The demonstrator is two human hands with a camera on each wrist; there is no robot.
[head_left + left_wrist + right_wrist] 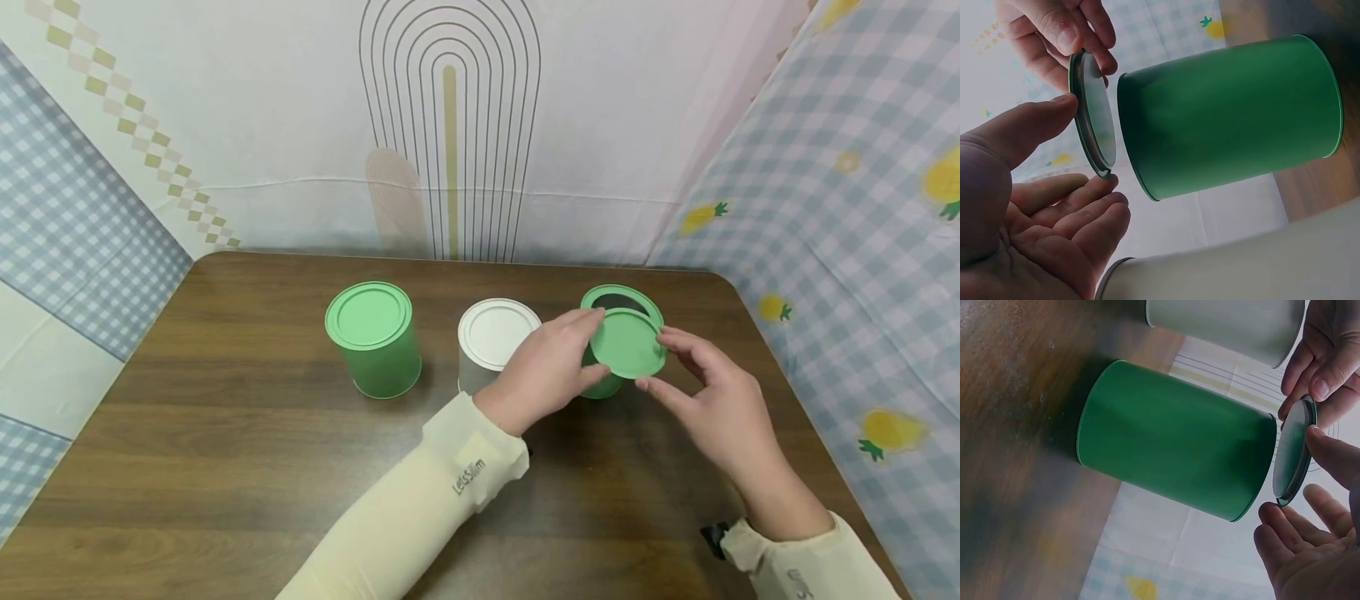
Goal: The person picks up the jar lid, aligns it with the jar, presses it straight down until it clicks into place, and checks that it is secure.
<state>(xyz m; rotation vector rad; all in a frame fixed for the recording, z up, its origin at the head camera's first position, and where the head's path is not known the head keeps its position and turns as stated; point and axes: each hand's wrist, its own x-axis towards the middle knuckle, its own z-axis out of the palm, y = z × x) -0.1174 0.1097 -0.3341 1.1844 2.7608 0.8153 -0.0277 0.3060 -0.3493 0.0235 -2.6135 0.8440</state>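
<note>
Between my two hands a round green lid (628, 343) is held just above the right-hand green can (603, 388), whose dark open mouth shows behind it. My left hand (551, 358) pinches the lid's left edge between thumb and fingers. On the opposite edge, my right hand (716, 396) grips it the same way. A narrow gap separates the lid (1096, 115) from the rim of the upright can (1229, 119) in the left wrist view. The right wrist view also shows the lid (1294, 450) apart from the can (1175, 440); the can's inside is hidden there.
A white can (498, 333) with its lid on stands left of the open can, partly behind my left hand. Farther left is a lidded green can (375, 337). All stand on a brown wooden table (247, 467), with patterned cloth (300, 125) behind and at the sides.
</note>
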